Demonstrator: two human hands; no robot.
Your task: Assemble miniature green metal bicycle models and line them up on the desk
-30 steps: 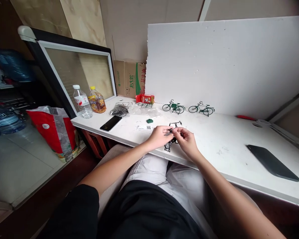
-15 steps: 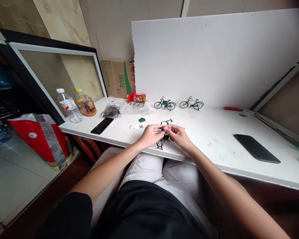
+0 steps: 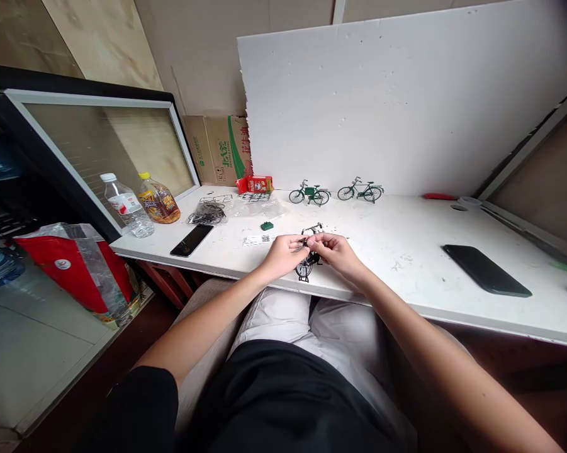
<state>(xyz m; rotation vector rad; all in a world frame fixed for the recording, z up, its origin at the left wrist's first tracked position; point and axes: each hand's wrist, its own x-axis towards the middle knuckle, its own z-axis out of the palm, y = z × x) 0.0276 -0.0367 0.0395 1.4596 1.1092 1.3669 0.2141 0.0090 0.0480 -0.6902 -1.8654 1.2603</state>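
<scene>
A small black model bicycle stands near the table's front edge, its handlebar pointing away from me and its rear wheel toward me. My left hand closes on its upper middle from the left, thumb and fingers pinched. From the right, my right hand pinches at the same spot, the fingertips of both hands meeting there. The fingers cover the saddle area and most of the frame, so the exact part between them is hidden. Just beyond my left hand lies a small dark green piece, with a printed paper strip beside it.
Two green model bicycles stand at the back by a white foam board. To the left are a black phone, a bag of black parts and two bottles. Another dark phone lies on the right.
The camera view has shifted slightly. Both hands stay pinched at the same part of the model bicycle, with hardly any movement against it.
</scene>
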